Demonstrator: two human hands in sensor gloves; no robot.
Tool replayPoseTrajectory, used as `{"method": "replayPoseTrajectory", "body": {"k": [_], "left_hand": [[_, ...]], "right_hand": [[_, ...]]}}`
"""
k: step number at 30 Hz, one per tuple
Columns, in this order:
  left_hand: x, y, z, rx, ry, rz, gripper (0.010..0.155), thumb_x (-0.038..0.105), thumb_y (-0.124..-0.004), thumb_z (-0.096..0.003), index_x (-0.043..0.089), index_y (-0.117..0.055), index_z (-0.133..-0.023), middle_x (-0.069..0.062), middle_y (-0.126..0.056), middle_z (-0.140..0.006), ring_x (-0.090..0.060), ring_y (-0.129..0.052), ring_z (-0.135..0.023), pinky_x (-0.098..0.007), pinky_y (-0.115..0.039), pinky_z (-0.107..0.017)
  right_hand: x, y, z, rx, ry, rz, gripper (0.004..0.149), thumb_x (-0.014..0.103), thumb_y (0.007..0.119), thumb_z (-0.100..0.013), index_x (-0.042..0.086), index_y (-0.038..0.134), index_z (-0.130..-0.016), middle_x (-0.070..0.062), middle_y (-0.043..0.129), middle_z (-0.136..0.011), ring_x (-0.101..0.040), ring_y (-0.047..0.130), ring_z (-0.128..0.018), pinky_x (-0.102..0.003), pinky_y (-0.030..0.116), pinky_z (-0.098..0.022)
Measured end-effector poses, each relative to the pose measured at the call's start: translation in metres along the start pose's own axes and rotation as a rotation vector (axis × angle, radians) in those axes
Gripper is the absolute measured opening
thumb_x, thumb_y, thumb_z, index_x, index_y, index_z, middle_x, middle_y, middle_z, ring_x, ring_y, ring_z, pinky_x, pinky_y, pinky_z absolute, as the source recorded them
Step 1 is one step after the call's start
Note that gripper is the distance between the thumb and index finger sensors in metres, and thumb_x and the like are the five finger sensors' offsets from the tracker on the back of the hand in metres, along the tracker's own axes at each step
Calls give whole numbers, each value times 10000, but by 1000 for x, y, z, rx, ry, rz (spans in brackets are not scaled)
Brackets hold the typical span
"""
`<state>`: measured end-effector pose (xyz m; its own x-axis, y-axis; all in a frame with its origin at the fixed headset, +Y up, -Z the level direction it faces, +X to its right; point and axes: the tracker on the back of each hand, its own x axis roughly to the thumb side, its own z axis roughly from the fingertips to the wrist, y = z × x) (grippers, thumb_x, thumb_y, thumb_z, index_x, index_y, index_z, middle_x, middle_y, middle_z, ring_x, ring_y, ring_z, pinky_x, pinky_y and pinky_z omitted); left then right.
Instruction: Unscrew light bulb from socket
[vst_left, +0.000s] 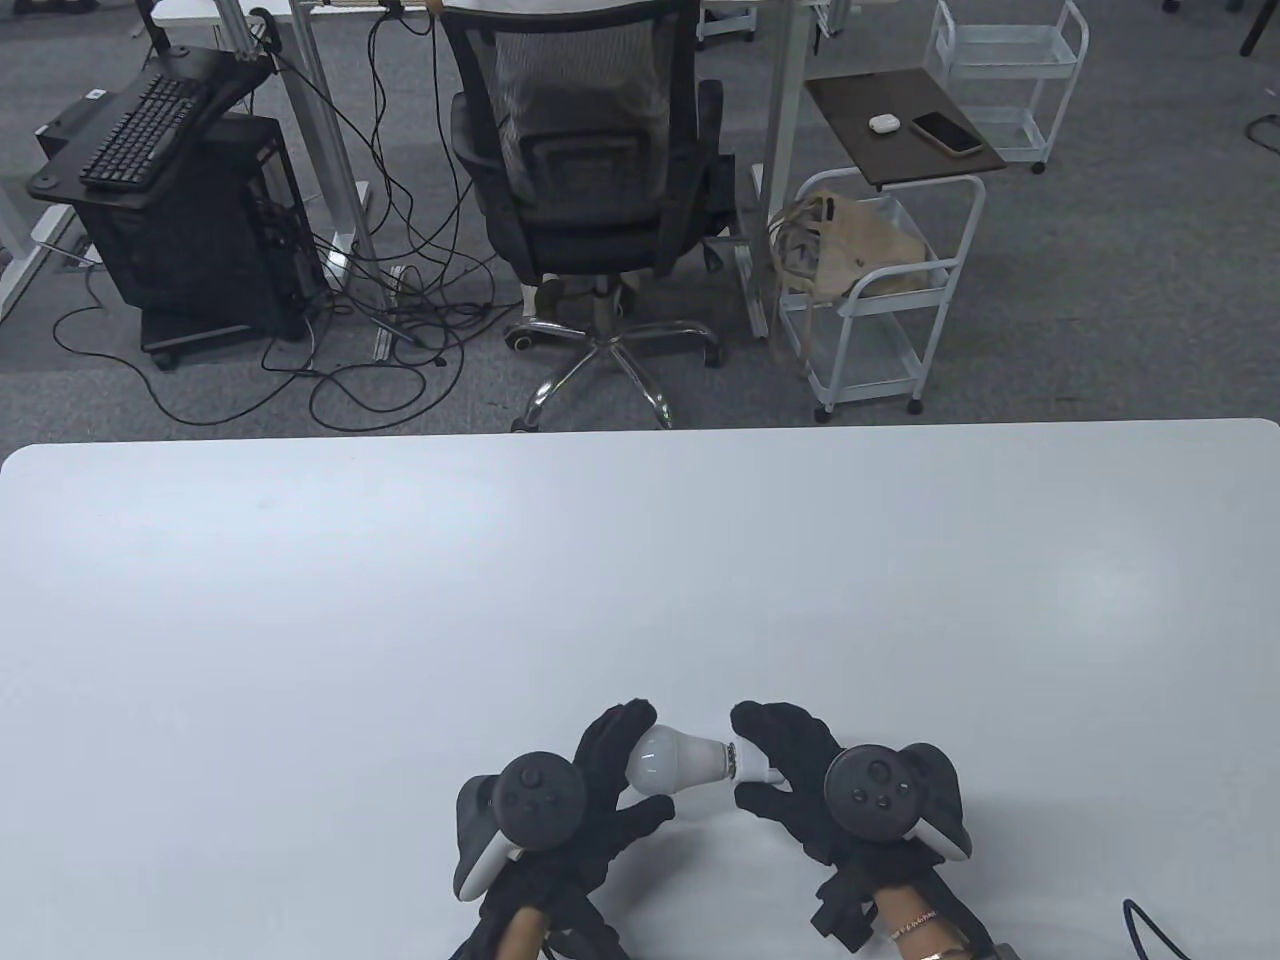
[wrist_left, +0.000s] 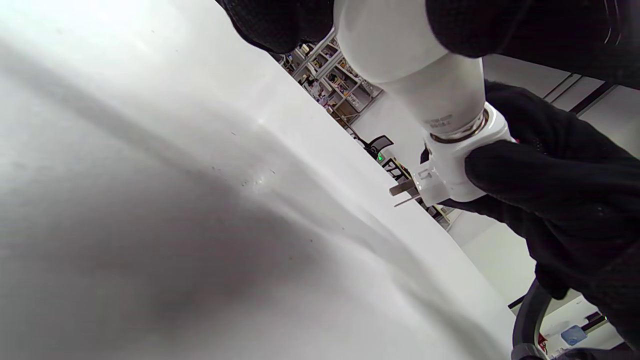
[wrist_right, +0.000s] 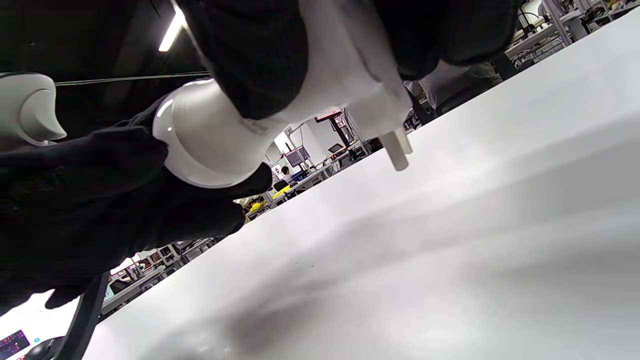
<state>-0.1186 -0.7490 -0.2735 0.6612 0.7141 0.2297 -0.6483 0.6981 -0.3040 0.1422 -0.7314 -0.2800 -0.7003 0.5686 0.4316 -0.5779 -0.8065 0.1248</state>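
Observation:
A white light bulb (vst_left: 668, 760) lies on its side above the table, screwed into a white plug-in socket (vst_left: 752, 768). My left hand (vst_left: 610, 775) grips the bulb's globe (wrist_left: 385, 40). My right hand (vst_left: 785, 770) grips the socket (wrist_left: 460, 165), whose metal prongs (wrist_left: 402, 192) stick out toward the table. A ring of metal thread (wrist_left: 462, 132) shows between bulb and socket. In the right wrist view the socket (wrist_right: 350, 70) is between my fingers, and the bulb (wrist_right: 210, 135) sits in the left glove. Both are held a little above the white table (vst_left: 400, 620).
A black cable (vst_left: 1150, 925) lies at the table's front right edge. Beyond the far edge stand an office chair (vst_left: 590, 170), a white cart (vst_left: 880, 290) and a computer tower with loose cables on the floor.

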Motion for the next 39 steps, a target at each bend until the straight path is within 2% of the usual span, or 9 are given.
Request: {"method": "replayPoseTrajectory", "body": {"k": [3,8,15,20,25,27,31,34,39], "left_hand": [[0,0,1,22,5,2,799,459,-770,-584,326,-255,-1180,-102,-454,-1271,-253,-647,-1134,-326,-679,-830],[-4,0,1,3,45,61,805,626,-607,-590,267,-235,-1206,-149,-520,-1230,-303,-689,-1084,-379,-676,-813],[-2,1,2,10,14,58,877,548,-737,-566,404,-101,-1153,-100,-232,-1305,-299,-517,-1179,-383,-607,-862],[-2,2,1,28,13,42,779,454,-768,-588,440,-215,-1137,-44,-387,-1292,-220,-594,-1161,-330,-653,-843],[-5,1,1,19,36,75,762,608,-641,-591,360,-231,-1183,-141,-503,-1233,-226,-721,-1074,-338,-688,-807],[-6,0,1,6,39,82,789,609,-637,-592,343,-199,-1191,-146,-488,-1239,-246,-702,-1087,-358,-675,-813],[-5,0,1,-12,24,86,883,585,-701,-572,363,-89,-1169,-168,-261,-1294,-300,-558,-1164,-388,-614,-854],[-4,0,1,-5,19,63,896,514,-745,-579,442,-27,-1111,-77,-144,-1299,-265,-484,-1196,-395,-587,-868],[-5,0,0,21,15,46,787,483,-742,-594,469,-159,-1123,0,-336,-1302,-215,-573,-1172,-353,-629,-852]], "right_hand": [[1,1,0,5,-2,11,695,335,856,-520,132,539,-1104,-161,605,-1083,-387,725,-910,-497,674,-700],[0,0,-1,0,-2,-20,697,347,851,-522,141,532,-1106,-152,603,-1087,-377,728,-914,-487,680,-701],[-5,-1,-1,-18,26,-82,697,342,855,-520,137,536,-1105,-156,608,-1082,-380,728,-912,-492,677,-699],[-4,3,-2,4,20,-65,696,345,852,-522,138,534,-1105,-156,608,-1083,-381,728,-912,-491,677,-700],[-3,3,-2,5,13,-53,698,348,849,-523,141,529,-1107,-152,606,-1085,-378,728,-915,-490,676,-701],[-3,3,-2,5,15,-55,697,349,849,-523,139,530,-1107,-153,605,-1085,-378,728,-915,-490,677,-701],[-3,3,-2,2,20,-60,697,348,850,-523,140,531,-1107,-153,608,-1085,-381,727,-914,-490,677,-701],[-3,3,-2,0,20,-61,697,349,849,-524,138,531,-1107,-154,605,-1085,-379,728,-914,-490,677,-700],[-4,4,-3,11,22,-61,695,352,845,-527,137,529,-1108,-154,606,-1085,-380,727,-915,-492,676,-701]]}}
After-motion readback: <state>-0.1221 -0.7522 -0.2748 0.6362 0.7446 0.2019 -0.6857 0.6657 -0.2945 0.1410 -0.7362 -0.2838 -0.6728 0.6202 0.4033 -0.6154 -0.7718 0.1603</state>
